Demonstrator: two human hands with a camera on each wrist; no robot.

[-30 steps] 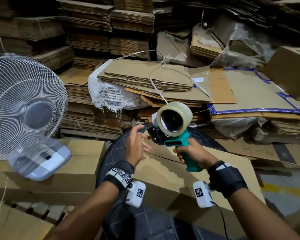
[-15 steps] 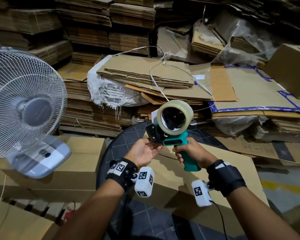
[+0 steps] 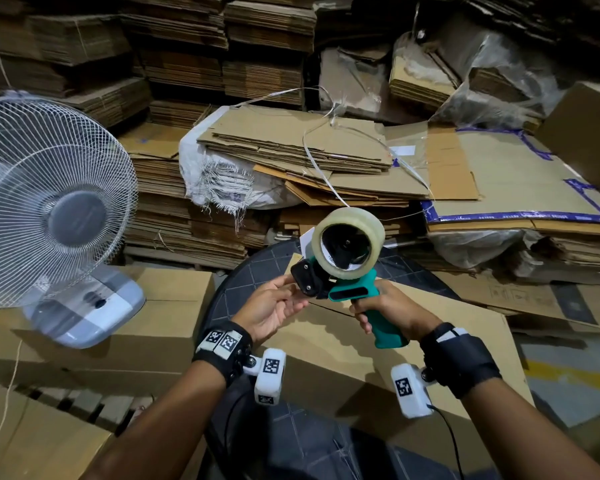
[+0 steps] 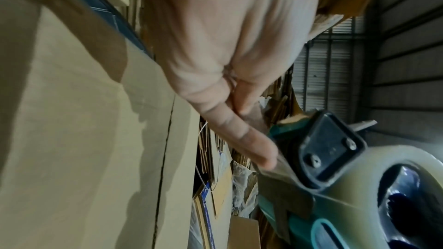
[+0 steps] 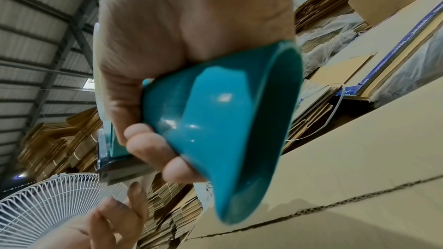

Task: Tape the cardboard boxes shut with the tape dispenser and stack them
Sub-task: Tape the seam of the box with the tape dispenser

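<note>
Above the cardboard box (image 3: 378, 348), I'm holding the teal tape dispenser (image 3: 354, 289) up in the air, roll of clear tape (image 3: 347, 242) on top, black front end pointing left. My right hand (image 3: 392, 306) is wrapping fully round the teal handle, fingers curled tight on it; right wrist view is showing the handle butt (image 5: 227, 120) with fingertips (image 5: 148, 143) closing over it.

My left hand (image 3: 274, 306) is sitting palm-up at the dispenser's black front plate (image 3: 307, 278), fingers mostly straight. Left wrist view is showing my fingers (image 4: 239, 135) lying along the loose tape end (image 4: 275, 175) just by the plate (image 4: 330, 145), touching it. Whether the thumb is pinching the tape from the other side, I can't tell, it's hidden.

Box is lying below both hands, flaps down, centre seam (image 3: 329, 308) showing as a dark line with no tape over it. It's resting on a dark round plastic table (image 3: 257, 282).

Left of that, a white pedestal-type fan (image 3: 49, 202) is standing on another closed carton (image 3: 174, 306). Behind everything, stacks of flattened cardboard (image 3: 291, 150) are piling up, one bundle with a white woven sack (image 3: 222, 181) and loose white strapping (image 3: 312, 147); on the right, flat sheets with blue tape edging (image 3: 520, 216) and clear plastic wrap (image 3: 475, 247).
</note>
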